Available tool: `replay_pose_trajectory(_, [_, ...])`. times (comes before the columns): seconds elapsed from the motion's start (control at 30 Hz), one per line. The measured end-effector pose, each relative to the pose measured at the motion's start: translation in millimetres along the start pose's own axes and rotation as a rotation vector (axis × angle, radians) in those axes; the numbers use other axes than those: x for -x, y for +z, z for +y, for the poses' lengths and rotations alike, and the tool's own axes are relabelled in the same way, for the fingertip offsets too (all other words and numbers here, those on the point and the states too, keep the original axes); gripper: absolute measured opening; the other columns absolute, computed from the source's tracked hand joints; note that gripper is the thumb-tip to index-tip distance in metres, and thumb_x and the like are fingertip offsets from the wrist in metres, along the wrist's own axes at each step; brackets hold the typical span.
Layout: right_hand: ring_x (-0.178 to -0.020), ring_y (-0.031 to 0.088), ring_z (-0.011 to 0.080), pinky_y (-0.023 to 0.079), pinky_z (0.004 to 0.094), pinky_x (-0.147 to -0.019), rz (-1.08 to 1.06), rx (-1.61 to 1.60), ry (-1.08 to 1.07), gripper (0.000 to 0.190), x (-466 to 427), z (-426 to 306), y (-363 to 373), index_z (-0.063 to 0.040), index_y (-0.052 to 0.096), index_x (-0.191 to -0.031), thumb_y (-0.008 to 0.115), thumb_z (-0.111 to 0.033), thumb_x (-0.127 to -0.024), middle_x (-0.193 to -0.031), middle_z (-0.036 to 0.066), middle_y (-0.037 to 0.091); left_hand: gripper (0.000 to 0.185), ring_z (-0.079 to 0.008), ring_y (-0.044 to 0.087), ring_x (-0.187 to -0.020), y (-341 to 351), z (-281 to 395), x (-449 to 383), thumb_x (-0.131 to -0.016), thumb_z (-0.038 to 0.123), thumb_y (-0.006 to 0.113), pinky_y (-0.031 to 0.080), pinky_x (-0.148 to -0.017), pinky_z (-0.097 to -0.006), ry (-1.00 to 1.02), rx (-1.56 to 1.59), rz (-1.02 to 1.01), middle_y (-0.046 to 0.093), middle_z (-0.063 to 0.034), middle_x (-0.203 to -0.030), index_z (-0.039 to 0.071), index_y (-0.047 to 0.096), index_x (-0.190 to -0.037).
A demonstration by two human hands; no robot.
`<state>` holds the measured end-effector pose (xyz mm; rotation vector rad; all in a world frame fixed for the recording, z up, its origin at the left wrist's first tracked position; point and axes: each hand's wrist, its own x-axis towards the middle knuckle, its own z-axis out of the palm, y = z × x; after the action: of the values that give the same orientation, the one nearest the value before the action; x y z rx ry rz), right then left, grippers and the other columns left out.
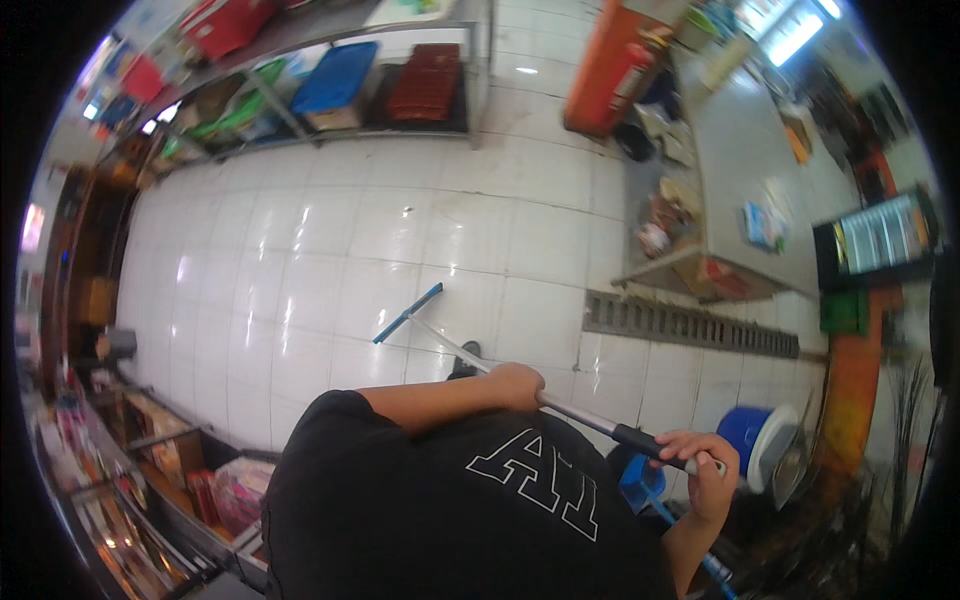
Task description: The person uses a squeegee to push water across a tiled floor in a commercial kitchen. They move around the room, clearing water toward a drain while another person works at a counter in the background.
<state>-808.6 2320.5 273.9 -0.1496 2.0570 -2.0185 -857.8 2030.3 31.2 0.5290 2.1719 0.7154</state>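
Observation:
A floor squeegee with a blue blade [409, 313] rests on the white tiled floor [322, 217], its long metal pole slanting back to the person's body. My left hand [517, 386] is closed around the middle of the pole, in front of the black shirt. Farther right, my right hand [701, 465] holds the black grip [636, 441] near the pole's end, its fingers over the top. One dark shoe [469, 356] shows beside the pole. Below the grip is a blue dustpan-like piece [637, 484] with a blue handle, partly hidden by my right forearm.
A floor drain grate [690, 326] runs beside the metal table [750, 165] at right. A blue and white container [754, 442] stands near my right hand. Ahead are a metal rack with a blue-lidded bin [336, 75] and a red fire extinguisher [630, 75]. Shelving with goods lines the lower left.

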Motion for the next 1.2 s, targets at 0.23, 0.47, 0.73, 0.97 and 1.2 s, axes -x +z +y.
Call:
replay_pose_trajectory(0.23, [-0.127,0.06,0.0317,0.042,0.044,-0.112,-0.676,0.162,0.066,0.031,-129.9,0.1,162.4,0.006,0.07,-0.113,0.056,-0.017,-0.097,-0.132,0.023,0.066,0.045,-0.0357,0.069,-0.107,-50.3,-165.8,128.9,-0.085,0.052,0.071,0.055,-0.088,-0.0495,-0.33,-0.054,0.081,0.074,-0.0153,-0.11,0.012,0.076,-0.103])
replay_pose_trajectory(0.47, [-0.137,0.05,0.0298,0.038,0.0424,-0.115,-0.988,0.011,0.214,0.02,-203.3,49.6,302.0,0.001,0.07,-0.108,0.058,-0.005,-0.095,-0.153,0.02,0.049,0.039,-0.0365,0.064,-0.115,-61.3,-279.1,259.3,-0.081,0.045,0.08,0.054,-0.089,-0.0511,-0.716,0.075,0.655,0.071,-0.0118,-0.113,0.012,0.072,-0.1])
replay_pose_trajectory(0.73, [-0.145,0.039,0.0265,0.038,0.0308,-0.11,-0.857,-0.222,0.639,0.036,-230.0,119.7,352.5,0.003,0.069,-0.106,0.05,0.014,-0.077,-0.16,0.015,0.042,0.04,-0.0425,0.044,-0.14,26.9,-384.0,194.2,-0.087,0.035,0.076,0.037,-0.107,-0.0645,-0.565,0.224,1.098,0.057,-0.0186,-0.135,0.011,0.06,-0.115])
replay_pose_trajectory(0.97, [-0.141,0.043,0.0286,0.033,0.0363,-0.114,-0.468,-0.364,0.495,0.035,-243.2,109.0,207.1,0.002,0.069,-0.102,0.05,0.012,-0.074,-0.153,0.016,0.052,0.042,-0.039,0.052,-0.126,-14.6,-322.2,48.1,-0.089,0.041,0.074,0.024,-0.113,-0.0693,-0.451,0.244,0.616,0.062,-0.018,-0.122,0.007,0.06,-0.109])
replay_pose_trajectory(1.2, [-0.109,0.063,0.0316,0.042,0.0427,-0.108,0.044,-0.34,0.005,0.019,-205.1,65.4,6.1,0.003,0.064,-0.08,0.047,0.009,-0.074,-0.106,0.021,0.071,0.035,-0.0396,0.053,-0.122,-84.0,-142.9,-152.0,-0.082,0.035,0.08,0.034,-0.11,-0.0585,-0.027,0.12,0.503,0.064,-0.0177,-0.119,0.008,0.063,-0.097])
